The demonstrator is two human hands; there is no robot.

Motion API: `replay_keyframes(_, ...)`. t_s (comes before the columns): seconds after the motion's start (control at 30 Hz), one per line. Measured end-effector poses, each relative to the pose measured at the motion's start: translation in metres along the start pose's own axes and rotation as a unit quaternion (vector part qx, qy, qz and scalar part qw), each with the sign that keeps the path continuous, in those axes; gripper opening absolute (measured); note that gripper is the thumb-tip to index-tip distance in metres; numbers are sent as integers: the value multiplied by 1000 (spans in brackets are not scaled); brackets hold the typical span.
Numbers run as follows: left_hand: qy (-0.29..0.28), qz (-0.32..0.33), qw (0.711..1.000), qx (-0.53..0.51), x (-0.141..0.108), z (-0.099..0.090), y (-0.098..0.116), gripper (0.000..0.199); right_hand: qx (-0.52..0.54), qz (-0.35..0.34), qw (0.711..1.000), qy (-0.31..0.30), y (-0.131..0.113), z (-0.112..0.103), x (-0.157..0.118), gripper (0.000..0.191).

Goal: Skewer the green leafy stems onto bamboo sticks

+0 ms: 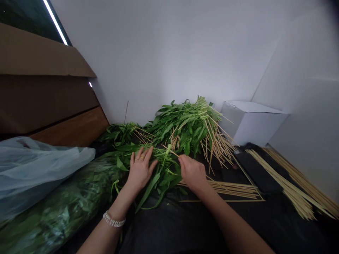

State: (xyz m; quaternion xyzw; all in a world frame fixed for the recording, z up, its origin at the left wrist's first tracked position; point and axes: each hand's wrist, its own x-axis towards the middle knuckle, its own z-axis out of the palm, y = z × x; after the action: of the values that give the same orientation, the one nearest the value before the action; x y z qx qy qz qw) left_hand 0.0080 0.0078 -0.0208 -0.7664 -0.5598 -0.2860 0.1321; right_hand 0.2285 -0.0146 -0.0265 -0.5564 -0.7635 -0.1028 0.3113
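Observation:
My left hand (141,167) lies with its fingers spread on a heap of long-leafed green vegetables (165,178), a ring and a beaded bracelet on that arm. To its right, my right hand (193,171) is closed on a thin bamboo skewer (173,152). The skewer points up and left, its far end at the pale green stems of the heap. I cannot tell whether it has pierced a stem. Behind the hands rises a bigger pile of greens on skewers (182,121), the bare stick ends fanning out to the right.
A clear plastic bag of greens (79,201) lies at left, with a whitish plastic bag (39,165) above it. Loose skewers (233,189) lie right of my hand. Skewer bundles (280,180) lie farther right. A white box (251,120) stands by the wall, a cardboard box (42,84) at left.

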Motion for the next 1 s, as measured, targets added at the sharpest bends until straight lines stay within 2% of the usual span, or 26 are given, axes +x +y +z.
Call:
replay_keyframes(0.07, -95, -13, 995, 26, -1, 0, 2, 44, 4, 6, 1000, 2, 1, -1, 1, 29)
replay_keyframes(0.13, -181, -33, 982, 39, -2, -4, 4, 50, 5, 12, 1000, 8, 1, -2, 2, 28)
replay_keyframes(0.2, -238, -41, 970, 32, -3, -9, 4, 51, 6, 18, 1000, 14, 2, -2, 2, 28)
replay_keyframes(0.27, -265, -28, 964, -14, -3, -14, 1, 42, 10, 21, 1000, 15, 3, -3, 3, 28)
replay_keyframes(0.33, -255, -7, 964, -81, -2, -18, -3, 33, 16, 22, 1000, 12, 4, -3, 3, 29)
replay_keyframes(0.37, -227, 0, 968, -108, -1, -20, -5, 30, 18, 22, 1000, 11, 4, -3, 3, 29)
replay_keyframes(0.4, -179, -2, 976, -125, 0, -22, -7, 30, 19, 22, 1000, 10, 4, -3, 3, 29)
replay_keyframes(0.47, -46, -35, 988, -142, 2, -24, -9, 33, 19, 23, 1000, 9, 4, -3, 3, 29)
replay_keyframes(0.53, 77, -85, 982, -149, 4, -25, -10, 33, 19, 25, 999, 9, 3, -3, 3, 29)
replay_keyframes(0.6, 127, -94, 974, -161, 4, -22, -9, 29, 20, 24, 999, 11, 3, -3, 3, 29)
replay_keyframes(0.67, 108, -52, 978, -168, 2, -17, -5, 24, 20, 22, 999, 13, 3, -3, 2, 29)
replay_keyframes(0.8, 9, 59, 986, -155, -2, -2, 1, 24, 24, 21, 999, 17, 2, -3, 2, 30)
replay_keyframes(0.87, -9, 65, 990, -128, -3, 5, -1, 31, 27, 22, 999, 18, 2, -4, 2, 30)
replay_keyframes(1.0, -28, 10, 997, -65, -5, 12, -12, 43, 27, 22, 999, 18, 2, -4, 2, 30)
